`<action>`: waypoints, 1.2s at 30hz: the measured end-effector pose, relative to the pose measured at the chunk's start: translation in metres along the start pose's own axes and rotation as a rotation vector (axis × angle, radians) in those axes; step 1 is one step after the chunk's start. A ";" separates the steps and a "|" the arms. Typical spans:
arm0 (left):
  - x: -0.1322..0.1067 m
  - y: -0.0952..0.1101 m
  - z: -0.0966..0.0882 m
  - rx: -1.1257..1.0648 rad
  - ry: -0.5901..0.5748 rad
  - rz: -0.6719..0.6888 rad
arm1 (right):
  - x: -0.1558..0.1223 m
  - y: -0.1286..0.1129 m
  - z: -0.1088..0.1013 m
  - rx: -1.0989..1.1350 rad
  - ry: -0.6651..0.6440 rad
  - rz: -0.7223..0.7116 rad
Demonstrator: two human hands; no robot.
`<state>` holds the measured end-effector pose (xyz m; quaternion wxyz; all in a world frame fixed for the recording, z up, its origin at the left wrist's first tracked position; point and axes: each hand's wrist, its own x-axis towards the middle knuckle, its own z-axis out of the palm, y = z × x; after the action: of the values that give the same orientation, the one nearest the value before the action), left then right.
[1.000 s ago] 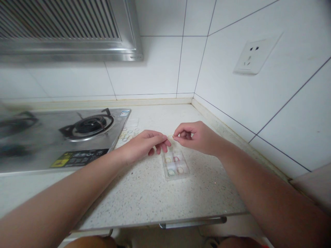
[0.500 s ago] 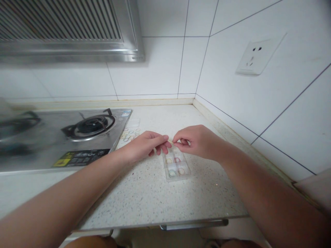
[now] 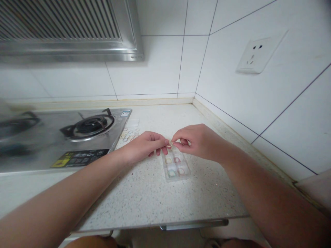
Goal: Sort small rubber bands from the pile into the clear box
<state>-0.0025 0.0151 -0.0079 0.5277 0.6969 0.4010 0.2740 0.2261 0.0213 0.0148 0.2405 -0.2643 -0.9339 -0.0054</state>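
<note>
Between my fingertips is a small pale yellow ring [image 3: 169, 144], perhaps a hair tie; its material is too small to make out. My left hand [image 3: 151, 143] pinches its left side with thumb and fingers. The thumb and forefinger of my right hand [image 3: 192, 139] close on its right side. Below them on the counter lies a clear compartment box [image 3: 178, 178]. Yellow, red, green and pinkish rings sit in separate compartments of it, and my hands hide its far end. Several loose rings [image 3: 129, 133] lie behind my left hand, beside the stove.
A steel gas stove [image 3: 85, 146] with a black burner [image 3: 93, 124] takes up the left of the speckled counter [image 3: 144, 203]. Overhead at left is a range hood [image 3: 77, 48]. A socket [image 3: 254, 55] is on the tiled right wall. A drawer handle [image 3: 193, 225] runs below the counter's front edge.
The yellow ring, seen edge-on as a thin line before, now faces me as a round loop. Both hands keep their pinch and have hardly moved.
</note>
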 end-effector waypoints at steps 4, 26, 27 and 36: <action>-0.001 0.001 0.000 0.056 0.051 0.036 | -0.001 0.002 -0.003 0.013 0.036 0.048; -0.009 0.007 -0.003 0.480 0.080 0.267 | -0.002 0.006 -0.004 -0.013 -0.054 0.144; -0.010 0.007 -0.004 0.523 0.064 0.288 | -0.002 0.007 -0.004 -0.015 -0.056 0.145; -0.009 0.003 -0.008 0.657 -0.043 0.339 | -0.002 0.007 -0.002 -0.035 -0.077 0.156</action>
<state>-0.0125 0.0112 -0.0025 0.2314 0.8912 0.3354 0.1994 0.2325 0.0261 0.0148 0.1996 -0.3403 -0.9189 0.0074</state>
